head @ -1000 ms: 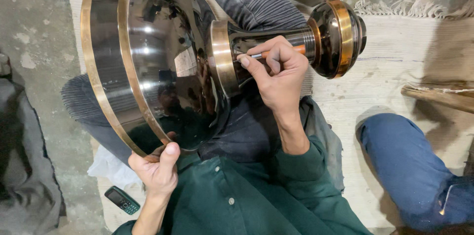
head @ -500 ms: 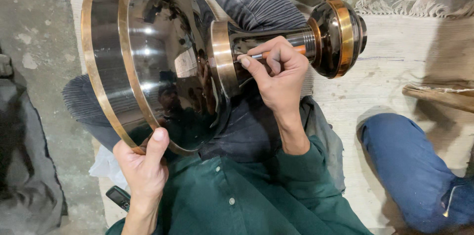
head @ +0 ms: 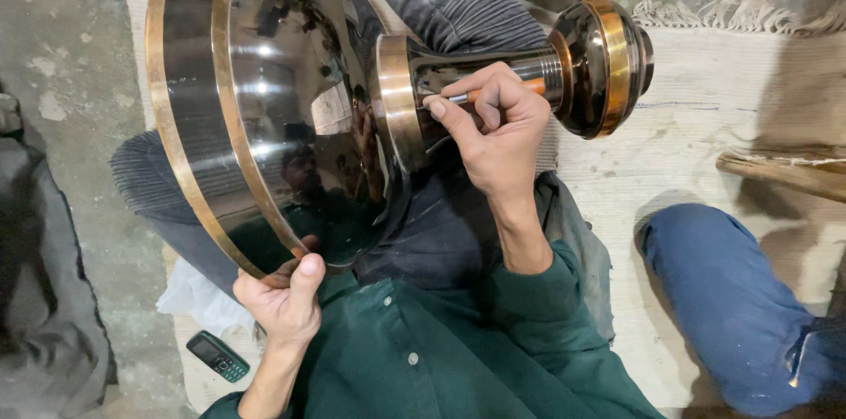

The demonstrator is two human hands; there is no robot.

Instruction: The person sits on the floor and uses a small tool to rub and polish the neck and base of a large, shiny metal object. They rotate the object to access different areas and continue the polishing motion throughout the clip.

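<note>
- Large polished metal vessel [head: 264,111], dark mirror finish with brass-coloured bands, lies on its side across the person's lap; wide flared mouth points away from the tool grip, narrow neck and banded foot [head: 604,62] run out past it.
- Woven mat [head: 696,128] under the seated person; a blue-trousered knee [head: 731,296] of somebody else sits well off to the outer side of the right forearm.
- Green shirt sleeve [head: 546,304] leads up to the right hand.
- Left hand [head: 282,304] clamps the lower rim of the flared mouth: thumb pressed over the brass band on the outside, fingers hidden behind the rim.
- Right hand [head: 493,124] rests on the neck, fingers pinched together around a slim orange-handled engraving tool [head: 480,95], held like a pen.
- Tool tip meets the dark surface just beside the brass collar [head: 397,102], towards the left-hand side of the grip.
- Small mobile phone [head: 218,355] lies on the floor, just below the left wrist.
- Risk, judged: curved, glossy surface gives the tip little bite; a skid would score the polished finish or jump onto the collar.
- Risk, judged: the vessel rests only on the lap and one rim grip; if the left thumb slackens it could roll and drag the line off course.
</note>
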